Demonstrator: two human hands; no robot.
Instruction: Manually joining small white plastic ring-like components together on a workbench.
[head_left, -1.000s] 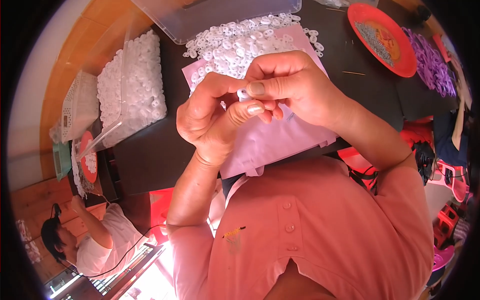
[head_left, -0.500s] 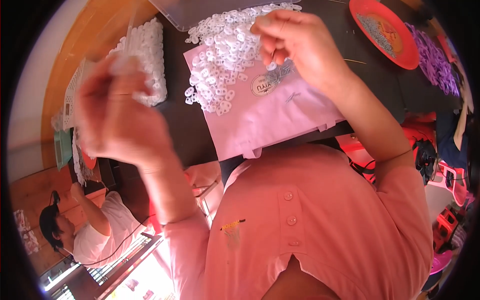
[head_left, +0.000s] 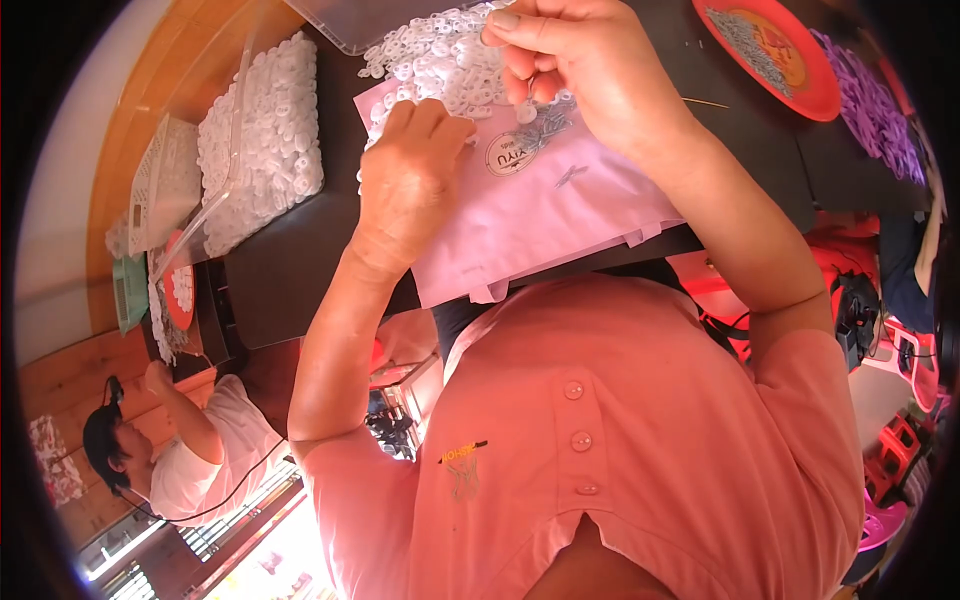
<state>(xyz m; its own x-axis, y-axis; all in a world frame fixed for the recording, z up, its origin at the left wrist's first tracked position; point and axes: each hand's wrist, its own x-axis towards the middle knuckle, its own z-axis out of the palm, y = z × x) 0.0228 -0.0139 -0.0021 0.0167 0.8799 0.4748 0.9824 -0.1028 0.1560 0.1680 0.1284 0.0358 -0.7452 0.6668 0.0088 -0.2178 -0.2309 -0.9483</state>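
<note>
A heap of white plastic pieces with holes (head_left: 440, 65) lies on a pink cloth bag (head_left: 560, 215). My left hand (head_left: 412, 185) reaches down into the heap's near left side, fingers bent and closed, their tips hidden. My right hand (head_left: 610, 85) hovers over the heap's right side with thumb and fingers pinched together. A thin metal bit shows between its fingers, too small to name. Just below those fingertips is one white piece (head_left: 526, 113); whether it is held I cannot tell. Beside it on the bag is a small pile of thin metal pins (head_left: 545, 130).
At left stands a clear plastic box (head_left: 262, 150) full of white pieces, by a white basket (head_left: 165, 185). A red plate (head_left: 815, 95) of metal pins and purple strips (head_left: 870, 110) lie at far right. Another person (head_left: 205, 450) sits at lower left.
My left hand has swung right, from above the clear box to the heap on the bag. My right hand has shifted slightly left and up, still pinched.
</note>
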